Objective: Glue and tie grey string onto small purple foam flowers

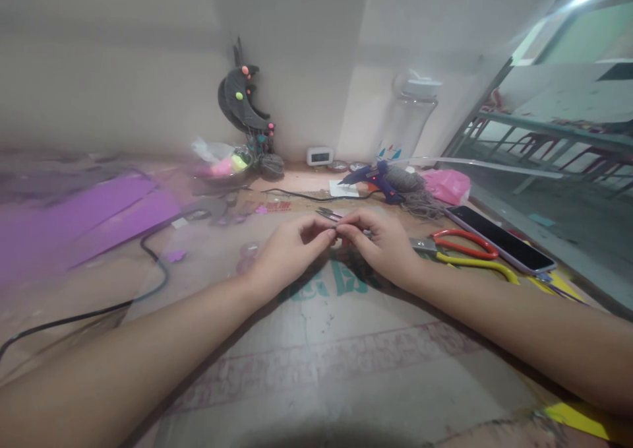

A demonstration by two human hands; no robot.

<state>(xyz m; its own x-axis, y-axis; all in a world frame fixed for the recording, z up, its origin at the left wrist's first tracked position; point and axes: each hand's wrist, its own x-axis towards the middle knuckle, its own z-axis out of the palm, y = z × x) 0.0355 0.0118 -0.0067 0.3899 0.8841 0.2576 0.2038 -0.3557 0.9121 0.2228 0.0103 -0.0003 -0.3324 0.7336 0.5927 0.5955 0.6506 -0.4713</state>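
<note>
My left hand (297, 243) and my right hand (378, 243) meet over the middle of the work surface, thumbs and forefingers pinched together. Between the fingertips is a tiny dark piece, too small and blurred to name. Just behind the fingers lies a slim metal pointed tool (327, 214), partly hidden by my right hand. Beside my right hand are scissors (465, 245) with one red and one yellow handle, their blades partly covered by the hand. Below the hands, the cardboard sheet (316, 355) carries green and reddish print.
A blue glue gun (383, 181), grey yarn (415, 194), pink bag (448, 185) and phone (502, 237) lie right. Behind stand a bottle (410, 118), small digital clock (320, 156) and dark crescent decoration (242, 101). Purple sheets (113, 224) and a black cable (84, 315) are left.
</note>
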